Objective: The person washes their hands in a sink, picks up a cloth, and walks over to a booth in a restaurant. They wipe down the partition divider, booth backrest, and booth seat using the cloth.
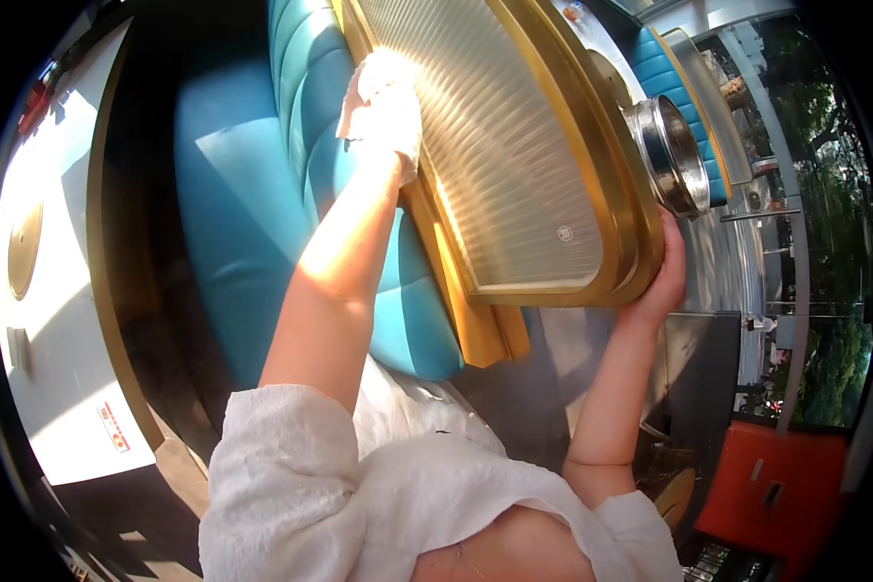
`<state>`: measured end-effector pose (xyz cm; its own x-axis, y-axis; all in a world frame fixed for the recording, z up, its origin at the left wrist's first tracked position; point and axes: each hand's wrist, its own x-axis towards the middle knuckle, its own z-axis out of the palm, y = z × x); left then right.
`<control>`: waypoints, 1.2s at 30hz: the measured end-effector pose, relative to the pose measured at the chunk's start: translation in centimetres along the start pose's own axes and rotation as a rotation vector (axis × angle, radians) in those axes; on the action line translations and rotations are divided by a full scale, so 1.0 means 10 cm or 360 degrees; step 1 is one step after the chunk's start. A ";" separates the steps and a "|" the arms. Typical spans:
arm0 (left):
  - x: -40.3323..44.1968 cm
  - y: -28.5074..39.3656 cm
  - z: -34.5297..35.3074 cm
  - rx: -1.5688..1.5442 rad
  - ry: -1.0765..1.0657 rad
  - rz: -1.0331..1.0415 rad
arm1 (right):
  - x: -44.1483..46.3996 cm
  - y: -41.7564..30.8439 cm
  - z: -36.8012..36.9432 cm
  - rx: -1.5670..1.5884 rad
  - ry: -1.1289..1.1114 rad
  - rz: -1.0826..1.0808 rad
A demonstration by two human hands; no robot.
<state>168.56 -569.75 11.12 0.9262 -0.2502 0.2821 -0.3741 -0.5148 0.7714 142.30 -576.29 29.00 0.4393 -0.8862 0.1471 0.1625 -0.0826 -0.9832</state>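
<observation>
A bunched white cloth [383,92] lies between eleven and twelve o'clock, against the left edge of a ribbed translucent panel [514,165]; its long axis runs roughly eleven to five, narrow end toward the wrist. It covers most of the left hand [400,165], so its finger closure cannot be told. At three o'clock, the right hand [665,274] curves along the rounded corner of the gold-coloured frame [633,281], its clench unclear. The panel's long axis also slants eleven to five. A round, shiny metal container [667,155] sits at two, a padded blue bench [231,194] at ten.
</observation>
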 end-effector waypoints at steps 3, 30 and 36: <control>-0.05 0.04 -0.03 -0.0392 0.0050 -0.0413 | 0.02 0.02 -0.02 0.0073 -0.0053 -0.0007; -3.64 0.85 0.33 -0.0075 0.0606 -0.0241 | 0.10 0.23 -0.01 0.0480 -0.1000 -0.0306; -3.59 0.85 0.40 0.0124 0.0874 -0.0019 | 0.09 0.22 -0.01 0.0540 -0.1063 -0.0261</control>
<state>131.95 -568.40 5.24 0.8113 0.2096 0.5458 -0.3465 -0.5795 0.7377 142.94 -577.34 26.96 0.8094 -0.4022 0.4279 0.4863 0.0508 -0.8723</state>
